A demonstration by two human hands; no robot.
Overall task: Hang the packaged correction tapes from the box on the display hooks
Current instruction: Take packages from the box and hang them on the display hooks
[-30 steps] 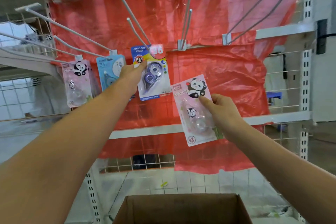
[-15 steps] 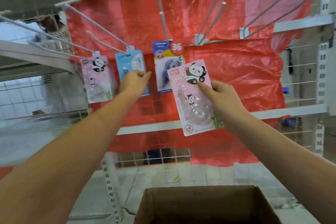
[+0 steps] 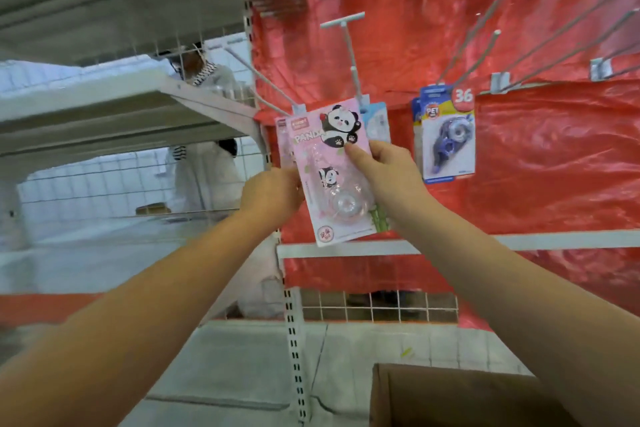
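In the head view, the right hand [image 3: 388, 177] is pinching a pink panda pack [image 3: 332, 173] by its right edge, thumb on the printed face and fingers hidden behind the card. It is holding the pack up against the red backing [image 3: 554, 166], its top overlapping the base of a hook [image 3: 351, 55] that has a flat label bar at its tip. The left hand [image 3: 273, 194] is touching the pack's left edge, fingers curled; whether it is gripping the card or only steadying it, I cannot tell, since the fingertips are hidden behind the card. Another pink pack [image 3: 283, 139] is peeking out just behind the held one, hanging from the hook to the left, and a pale blue pack [image 3: 377, 121] is showing behind its upper right corner. Well apart to the right, a blue pack [image 3: 446, 139] marked 36 is hanging on its own hook. The box [image 3: 450, 395] is sitting low in the frame, under the right forearm, its inside out of sight.

The step in hand looks like the hanging of this panda pack, likely with its match on the left. The pack is not yet on a hook; its hang hole is too blurred to make out. The next move calls for lifting the card to a hook's free tip, lining the hole up with it, and sliding the pack back along the wire. Both hands will probably need to keep the card square, as the thin card may flex and snag on the tip.
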